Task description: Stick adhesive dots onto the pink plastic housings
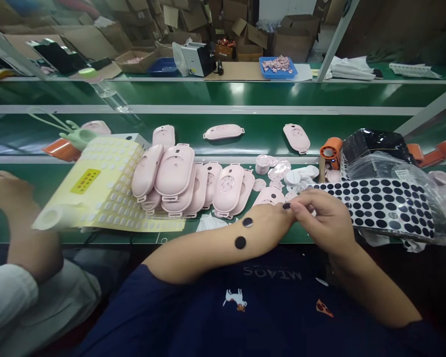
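Note:
My right hand [325, 218] pinches a small black round sticker [286, 206] between thumb and fingertips, right at the back of my left hand [273, 223]. Two more black dots, one on the wrist [247, 222] and one on the forearm [240, 242], sit on my left arm. The left hand's fingers are mostly hidden. Just beyond it lies a pale pink oval shell [269, 196], partly covered; whether the hand grips it does not show. A sheet of black round stickers [390, 203] lies beside my right hand.
Several pink shells [175, 171] are piled left of centre, near a yellow sheet of white dots [107, 183]. Clear round discs [280, 169] and an orange fan [331, 149] stand behind my hands. Another person's arm [26, 223] is at the far left.

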`<state>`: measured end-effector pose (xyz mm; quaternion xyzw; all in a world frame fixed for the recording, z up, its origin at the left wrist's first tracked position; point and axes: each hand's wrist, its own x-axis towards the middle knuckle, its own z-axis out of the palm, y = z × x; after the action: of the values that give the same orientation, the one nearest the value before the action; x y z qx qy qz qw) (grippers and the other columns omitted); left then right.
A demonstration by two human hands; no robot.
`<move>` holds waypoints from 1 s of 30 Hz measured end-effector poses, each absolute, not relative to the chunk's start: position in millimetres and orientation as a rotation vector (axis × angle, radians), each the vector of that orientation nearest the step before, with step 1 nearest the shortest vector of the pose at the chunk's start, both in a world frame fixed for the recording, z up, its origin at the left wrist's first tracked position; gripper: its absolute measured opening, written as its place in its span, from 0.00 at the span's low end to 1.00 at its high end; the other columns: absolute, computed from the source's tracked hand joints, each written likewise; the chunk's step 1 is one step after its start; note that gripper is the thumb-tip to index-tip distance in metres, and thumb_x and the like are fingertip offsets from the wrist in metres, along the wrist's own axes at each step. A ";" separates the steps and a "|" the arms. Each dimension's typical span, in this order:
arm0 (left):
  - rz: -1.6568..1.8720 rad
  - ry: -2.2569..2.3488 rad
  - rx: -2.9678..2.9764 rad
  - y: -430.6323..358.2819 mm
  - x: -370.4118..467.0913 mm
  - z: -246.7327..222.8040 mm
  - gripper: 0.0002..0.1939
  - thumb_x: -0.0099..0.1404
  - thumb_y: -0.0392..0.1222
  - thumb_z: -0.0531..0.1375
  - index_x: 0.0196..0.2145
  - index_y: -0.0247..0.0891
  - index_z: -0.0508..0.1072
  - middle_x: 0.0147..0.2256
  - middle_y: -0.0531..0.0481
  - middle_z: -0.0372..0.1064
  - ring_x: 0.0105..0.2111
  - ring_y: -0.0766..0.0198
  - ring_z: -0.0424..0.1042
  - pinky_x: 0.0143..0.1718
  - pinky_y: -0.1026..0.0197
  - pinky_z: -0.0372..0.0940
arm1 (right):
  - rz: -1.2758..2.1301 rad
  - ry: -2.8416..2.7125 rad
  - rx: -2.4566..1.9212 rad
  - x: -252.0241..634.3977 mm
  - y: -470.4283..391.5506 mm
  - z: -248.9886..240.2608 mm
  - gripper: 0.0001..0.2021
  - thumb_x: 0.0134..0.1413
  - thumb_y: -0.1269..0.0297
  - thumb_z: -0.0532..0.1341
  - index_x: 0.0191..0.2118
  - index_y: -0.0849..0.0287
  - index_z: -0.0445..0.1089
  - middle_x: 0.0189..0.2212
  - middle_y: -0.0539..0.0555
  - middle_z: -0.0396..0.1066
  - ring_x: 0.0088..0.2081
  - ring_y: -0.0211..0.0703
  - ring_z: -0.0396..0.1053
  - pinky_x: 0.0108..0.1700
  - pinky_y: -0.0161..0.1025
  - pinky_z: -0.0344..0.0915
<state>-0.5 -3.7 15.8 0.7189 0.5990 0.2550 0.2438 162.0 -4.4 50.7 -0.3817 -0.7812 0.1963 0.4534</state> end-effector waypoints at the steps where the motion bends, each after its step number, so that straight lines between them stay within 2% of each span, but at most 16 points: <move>1: 0.594 1.511 2.029 -3.3 -10.6 23.4 0.24 0.61 0.42 0.63 0.54 0.32 0.75 0.31 0.48 0.76 0.28 0.54 0.75 0.32 0.57 0.74 | 0.480 -1.876 -0.947 165.2 -4.5 49.8 0.08 0.61 0.70 0.62 0.31 0.55 0.76 0.25 0.49 0.76 0.27 0.39 0.72 0.31 0.38 0.68; 3: 0.401 1.233 2.082 -2.1 -30.9 35.6 0.35 0.57 0.37 0.63 0.63 0.36 0.68 0.36 0.45 0.79 0.32 0.51 0.79 0.37 0.54 0.74 | 0.449 -1.785 -0.949 171.8 -6.0 47.3 0.07 0.60 0.71 0.63 0.32 0.54 0.76 0.26 0.48 0.76 0.27 0.39 0.72 0.31 0.38 0.68; 5: 0.408 1.080 1.969 -0.7 -47.2 39.7 0.42 0.58 0.38 0.62 0.69 0.39 0.58 0.49 0.40 0.77 0.44 0.46 0.78 0.47 0.48 0.72 | 0.429 -1.717 -0.958 175.9 -8.0 44.0 0.06 0.59 0.71 0.64 0.32 0.54 0.77 0.26 0.48 0.76 0.27 0.39 0.72 0.30 0.38 0.68; 8: 0.657 1.002 1.655 0.3 -58.2 30.4 0.42 0.58 0.40 0.61 0.69 0.39 0.57 0.62 0.38 0.67 0.59 0.43 0.69 0.59 0.44 0.65 | 0.419 -1.719 -0.955 175.5 -9.9 38.8 0.06 0.59 0.71 0.64 0.32 0.53 0.77 0.25 0.48 0.75 0.26 0.40 0.72 0.29 0.38 0.68; 11: 0.804 0.958 1.478 -0.5 -56.3 16.9 0.43 0.56 0.42 0.63 0.69 0.38 0.56 0.67 0.39 0.60 0.66 0.41 0.60 0.66 0.41 0.57 | 0.375 -1.827 -0.923 171.5 -10.6 34.0 0.06 0.60 0.71 0.63 0.34 0.54 0.77 0.25 0.48 0.76 0.27 0.40 0.72 0.31 0.39 0.68; 16: 0.852 0.959 1.443 -2.5 -49.1 12.2 0.42 0.56 0.42 0.64 0.68 0.39 0.58 0.68 0.40 0.57 0.68 0.40 0.56 0.69 0.41 0.50 | 0.075 -2.000 -0.871 170.1 -13.0 26.3 0.04 0.58 0.72 0.64 0.36 0.56 0.76 0.29 0.51 0.78 0.31 0.43 0.73 0.37 0.43 0.67; 21: 0.845 0.949 1.431 -3.1 -44.5 11.1 0.41 0.57 0.42 0.64 0.67 0.38 0.59 0.69 0.40 0.55 0.68 0.38 0.54 0.70 0.39 0.48 | -0.131 -2.080 -0.818 171.4 -18.6 23.4 0.04 0.59 0.72 0.65 0.37 0.56 0.74 0.28 0.49 0.76 0.30 0.41 0.71 0.39 0.43 0.65; 27: 0.848 0.969 1.419 -2.4 -46.9 3.7 0.41 0.56 0.42 0.64 0.66 0.38 0.58 0.65 0.39 0.61 0.65 0.40 0.60 0.68 0.41 0.53 | -0.148 -1.940 -0.911 195.9 -15.1 20.3 0.06 0.57 0.74 0.65 0.38 0.55 0.74 0.29 0.49 0.76 0.30 0.41 0.71 0.39 0.43 0.67; 30: 0.922 1.049 1.379 -0.7 -61.9 -1.2 0.42 0.56 0.44 0.65 0.66 0.37 0.58 0.63 0.38 0.64 0.63 0.40 0.63 0.65 0.41 0.58 | -0.153 -1.933 -1.096 214.3 -8.5 5.9 0.06 0.58 0.73 0.63 0.33 0.56 0.75 0.27 0.50 0.75 0.30 0.42 0.72 0.37 0.41 0.66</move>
<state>-61.9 -0.7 -1.2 0.5840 0.4443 0.3906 0.5558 214.3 -8.5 5.9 -0.4415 -0.7787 -0.0616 0.4414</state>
